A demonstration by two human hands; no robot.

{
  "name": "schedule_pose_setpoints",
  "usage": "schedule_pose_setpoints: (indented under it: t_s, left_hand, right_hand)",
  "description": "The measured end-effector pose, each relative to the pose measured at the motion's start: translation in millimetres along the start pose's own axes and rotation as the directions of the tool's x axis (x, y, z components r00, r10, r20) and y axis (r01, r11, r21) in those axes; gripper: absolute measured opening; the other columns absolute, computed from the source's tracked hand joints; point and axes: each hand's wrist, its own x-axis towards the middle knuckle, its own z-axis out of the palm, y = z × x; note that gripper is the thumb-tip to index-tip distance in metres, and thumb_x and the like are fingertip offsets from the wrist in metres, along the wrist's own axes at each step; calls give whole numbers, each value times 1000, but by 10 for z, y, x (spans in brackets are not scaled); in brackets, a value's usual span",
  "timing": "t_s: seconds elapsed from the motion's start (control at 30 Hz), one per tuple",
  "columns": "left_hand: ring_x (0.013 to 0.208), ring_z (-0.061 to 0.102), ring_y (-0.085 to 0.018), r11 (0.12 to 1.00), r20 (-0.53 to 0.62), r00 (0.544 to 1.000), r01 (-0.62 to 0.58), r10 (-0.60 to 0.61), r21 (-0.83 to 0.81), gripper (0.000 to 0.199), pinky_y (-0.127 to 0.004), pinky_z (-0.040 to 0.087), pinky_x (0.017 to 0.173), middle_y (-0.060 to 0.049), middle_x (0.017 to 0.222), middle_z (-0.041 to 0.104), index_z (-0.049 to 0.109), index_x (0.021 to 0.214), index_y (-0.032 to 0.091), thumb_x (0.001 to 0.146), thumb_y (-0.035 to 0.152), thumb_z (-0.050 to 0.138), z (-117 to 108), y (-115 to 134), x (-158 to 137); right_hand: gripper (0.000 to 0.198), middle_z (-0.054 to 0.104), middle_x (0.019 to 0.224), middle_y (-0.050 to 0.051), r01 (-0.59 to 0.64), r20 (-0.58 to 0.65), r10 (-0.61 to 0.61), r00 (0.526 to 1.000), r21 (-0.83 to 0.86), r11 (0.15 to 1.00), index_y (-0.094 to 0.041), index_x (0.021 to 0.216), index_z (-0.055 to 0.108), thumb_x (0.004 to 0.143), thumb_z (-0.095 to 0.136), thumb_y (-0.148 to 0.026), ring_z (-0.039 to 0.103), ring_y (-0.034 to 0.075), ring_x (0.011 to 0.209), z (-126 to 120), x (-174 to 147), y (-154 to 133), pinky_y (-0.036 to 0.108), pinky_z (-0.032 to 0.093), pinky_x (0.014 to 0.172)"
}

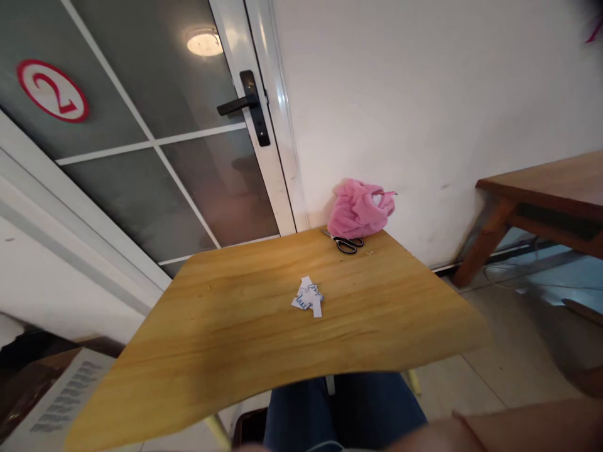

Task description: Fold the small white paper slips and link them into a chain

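A small pile of cut white paper pieces [308,297], some with blue marks on them, lies loosely overlapped near the middle of the wooden table [254,339]. Low at the right edge comes my right forearm, with a thin band around the wrist; only the back part of my right hand [424,438] shows above the lower border, its fingers cut off. A blurred sliver of skin at the bottom, left of my legs, appears to be my left hand [250,447]; no fingers can be made out. Neither hand touches the paper.
Black-handled scissors [347,245] lie at the table's far edge beside a pink plush cloth bundle [360,210] against the wall. A framed glass door [155,143] with a black handle [257,108] stands behind. Another wooden table [556,182] is at right, a printed box [66,395] at lower left.
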Motion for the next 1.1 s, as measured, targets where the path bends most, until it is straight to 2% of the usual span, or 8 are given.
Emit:
schedule_pose_setpoints:
  t_s: [0.13, 0.2, 0.27, 0.37, 0.5, 0.63, 0.83, 1.1]
  left_hand:
    - [71, 57, -14, 948, -112, 984, 96, -135, -303, 32, -28, 43, 51, -3, 96, 61, 46, 118, 35, 89, 39, 32, 496, -173, -88]
    - [79, 59, -17, 473, 153, 864, 401, -479, -785, 23, -29, 46, 62, -5, 94, 62, 52, 105, 22, 90, 29, 36, 831, -115, -39]
    - [93, 58, -20, -80, 478, 666, 534, -573, -842, 29, -34, 47, 75, -8, 102, 61, 49, 109, 18, 91, 35, 33, 1164, 48, 107]
    - [125, 38, -26, -421, 624, 586, 461, -517, -781, 56, -41, 34, 99, -14, 132, 45, 36, 127, 16, 84, 51, 43, 1557, 379, 454]
    - [138, -1, -30, -500, 615, 694, 408, -374, -764, 98, -48, 15, 109, -16, 151, 10, 12, 142, 14, 69, 66, 51, 1817, 649, 862]
    - [138, 1, -28, -439, 536, 767, 370, -353, -819, 90, -46, 9, 111, -16, 150, 11, 20, 141, 12, 74, 67, 43, 1919, 664, 967]
    - [131, 32, -21, -479, 507, 678, 252, -532, -841, 49, -41, 27, 107, -11, 137, 42, 36, 132, 17, 89, 42, 37, 1908, 631, 878]
    - [114, 44, -23, -615, 617, 658, 287, -431, -735, 59, -41, 37, 95, -8, 120, 50, 40, 127, 23, 75, 41, 60, 2048, 635, 446]
  right_hand:
    - [47, 51, 55, 0, -87, -298, 18, 954, -219, 972, -17, 62, 56, 86, 33, -51, 47, 10, 45, -732, 107, -34, 21, 41, 43]
    - [45, 50, 59, 0, -159, -510, -17, 860, -299, 941, -17, 75, 59, 87, 33, -51, 45, 10, 50, -1278, 104, 22, 21, 37, 46]
    - [44, 49, 58, -1, -262, -674, -56, 737, -361, 895, -15, 84, 61, 87, 33, -48, 44, 11, 51, -1773, 99, 129, 22, 34, 48]
    - [41, 58, 65, 3, -491, -820, -124, 559, -449, 747, -15, 89, 66, 87, 32, -40, 51, 15, 58, -2220, 150, 325, 25, 38, 55]
    - [30, 67, 83, 9, -604, -864, -155, 479, -452, 657, -16, 87, 67, 84, 41, -30, 58, 20, 76, -2333, 319, 468, 27, 39, 65]
    - [26, 68, 92, 9, -629, -862, -210, 461, -485, 608, -18, 97, 65, 84, 43, -26, 60, 20, 81, -2216, 531, 450, 26, 39, 65]
    - [37, 63, 65, 5, -466, -735, -281, 617, -629, 622, -17, 71, 63, 90, 38, -36, 58, 17, 61, -1772, 971, 410, 27, 38, 59]
    - [49, 52, 121, 12, -56, -492, -427, 758, -701, 711, -16, 130, 37, 85, 50, -28, 46, 22, 109, -1305, 1364, 564, 39, 39, 93]
